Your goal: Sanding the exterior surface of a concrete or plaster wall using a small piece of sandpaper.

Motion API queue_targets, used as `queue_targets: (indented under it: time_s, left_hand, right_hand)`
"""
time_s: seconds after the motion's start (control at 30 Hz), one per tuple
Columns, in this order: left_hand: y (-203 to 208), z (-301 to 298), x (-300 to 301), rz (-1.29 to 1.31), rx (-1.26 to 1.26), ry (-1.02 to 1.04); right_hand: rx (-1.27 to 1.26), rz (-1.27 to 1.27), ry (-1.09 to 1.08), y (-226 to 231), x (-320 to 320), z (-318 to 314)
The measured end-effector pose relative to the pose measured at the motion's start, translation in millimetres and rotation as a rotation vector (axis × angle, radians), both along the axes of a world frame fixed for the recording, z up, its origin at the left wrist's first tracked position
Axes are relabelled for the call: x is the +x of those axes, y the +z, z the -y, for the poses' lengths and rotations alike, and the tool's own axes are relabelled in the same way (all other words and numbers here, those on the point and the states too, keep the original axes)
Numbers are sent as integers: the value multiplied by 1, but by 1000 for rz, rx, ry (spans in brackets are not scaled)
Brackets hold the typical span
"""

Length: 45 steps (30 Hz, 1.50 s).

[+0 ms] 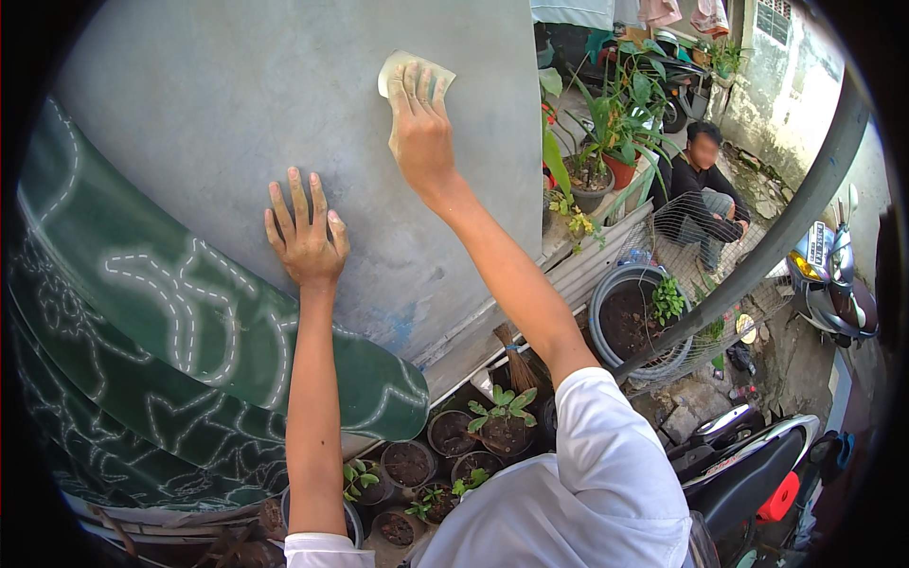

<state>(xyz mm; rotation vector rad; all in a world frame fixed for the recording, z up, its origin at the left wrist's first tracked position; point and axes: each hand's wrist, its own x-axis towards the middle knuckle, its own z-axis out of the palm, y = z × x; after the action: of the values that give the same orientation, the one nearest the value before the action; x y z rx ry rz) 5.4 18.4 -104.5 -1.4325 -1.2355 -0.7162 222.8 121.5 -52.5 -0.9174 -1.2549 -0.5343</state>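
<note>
A grey, smooth-coated wall panel (227, 85) fills the upper left. High on it, my right hand (418, 114) presses a pale cream sheet of sandpaper (390, 74) against the surface, its fingers laid together over the sheet. The sheet's edges stick out around the fingertips, and its underside is hidden. Lower and to the left, my left hand (308, 237) rests on the same wall with fingers spread and nothing held. Pale dust coats the fingers of both hands. Beside the left forearm hangs a dark green cloth (218, 312) with white dashed line patterns.
Several potted plants (502, 426) and a small straw broom (514, 360) line the wall's foot. A large round planter (642, 322) stands right, near wire mesh and a curved dark pole (757, 275). A person (705, 189) sits beyond. Motorbikes (833, 275) stand at the right.
</note>
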Motion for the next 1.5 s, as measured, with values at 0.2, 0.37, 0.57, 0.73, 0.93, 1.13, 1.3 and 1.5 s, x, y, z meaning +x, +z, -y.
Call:
queue_targets:
  time_s: [0.2, 0.37, 0.57, 0.73, 0.93, 1.13, 1.3, 1.5]
  left_hand:
    - [1, 3, 6, 8, -16, -48]
    - [5, 3, 1, 21, -43, -42]
    - [-3, 3, -3, 7, -29, -5]
    - [4, 4, 4, 8, -35, -12]
    - [2, 4, 1, -4, -24, 12]
    - [1, 7, 1, 27, -51, -37]
    - [2, 6, 4, 12, -29, -33]
    - [3, 7, 0, -3, -29, 4]
  right_hand:
    - [-287, -217, 160, 4, 8, 27]
    - [57, 0, 2, -15, 11, 15]
    - [-18, 132, 32, -42, -17, 23]
    - [-40, -74, -48, -34, -9, 26]
    - [-480, -529, 505, -33, 15, 35]
    - [23, 195, 110, -72, -15, 34]
    - [-168, -210, 141, -69, 15, 18]
    - [-39, 156, 159, -61, -5, 28]
